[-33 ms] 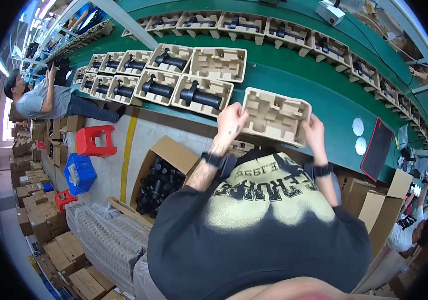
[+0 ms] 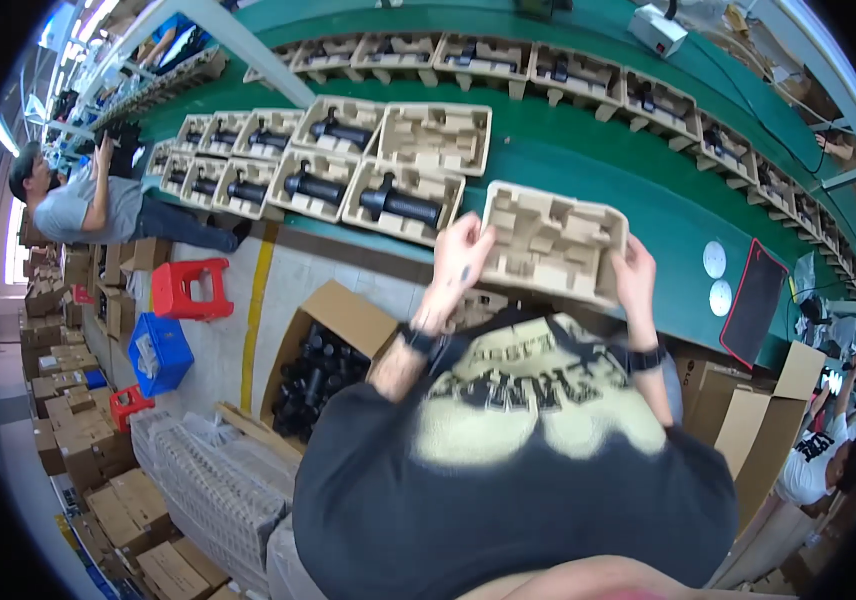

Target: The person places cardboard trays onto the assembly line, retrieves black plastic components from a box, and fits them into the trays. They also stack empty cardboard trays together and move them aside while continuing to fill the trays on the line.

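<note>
Tan moulded tray spans both hands at the near edge of the green bench, hollows facing up; cannot tell whether its underside rests on the surface. Left hand: fingers closed narrowly on the tray's left end. Right hand: fingers curled around the right end. To the left, two rows of similar trays bearing black tubular parts (one tray, at the back row's right end, shows its bare hollows). Right of the held tray: white discs, just beside a red-edged dark mat.
</note>
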Available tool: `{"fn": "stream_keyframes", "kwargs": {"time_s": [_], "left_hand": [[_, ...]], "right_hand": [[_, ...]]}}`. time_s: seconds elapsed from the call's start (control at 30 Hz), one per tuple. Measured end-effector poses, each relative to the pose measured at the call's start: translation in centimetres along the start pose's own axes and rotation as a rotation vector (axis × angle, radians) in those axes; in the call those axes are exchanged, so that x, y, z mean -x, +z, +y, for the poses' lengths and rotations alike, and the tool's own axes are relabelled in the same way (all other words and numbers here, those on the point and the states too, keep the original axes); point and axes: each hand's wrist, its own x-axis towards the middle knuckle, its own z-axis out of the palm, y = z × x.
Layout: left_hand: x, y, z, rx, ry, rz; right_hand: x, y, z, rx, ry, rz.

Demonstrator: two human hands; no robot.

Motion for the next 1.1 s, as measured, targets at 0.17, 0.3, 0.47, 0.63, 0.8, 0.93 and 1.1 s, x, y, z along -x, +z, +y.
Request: {"fn": "stream_keyframes", "kwargs": {"time_s": [0.17, 0.3, 0.47, 0.63, 0.8, 0.93, 1.1], "left_hand": [[-2.6, 0.1, -0.2, -0.28, 0.109, -0.029], [3.4, 0.2, -0.3, -0.119, -0.009, -0.006], [0.7, -0.6, 1.2, -0.099, 0.035, -0.058], [0.3, 1.4, -1.3, -0.203, 0.005, -0.013], [1.4, 1.7, -2.7, 0.022, -0.101, 0.057], [-0.3, 0.9, -1.2, 0.055, -0.004, 0.142], [1.3, -0.6, -1.4, 0.009, -0.015, 0.197]], "right_hand": [[3.2, 0.1, 1.6, -0.337, -0.144, 0.12], [1.4, 0.4, 1.6, -0.128, 0.01, 0.051], [1.6, 0.7, 3.2, 0.244, -0.172, 0.219], [1.6, 1.2, 1.1, -0.308, -0.152, 0.203], [-0.2, 1.0, 1.9, -0.14, -0.034, 0.065], [0.0, 1.2, 1.6, -0.412, -0.048, 0.005], [-1.6, -0.6, -2.7, -0.164, -0.015, -0.078]]}}
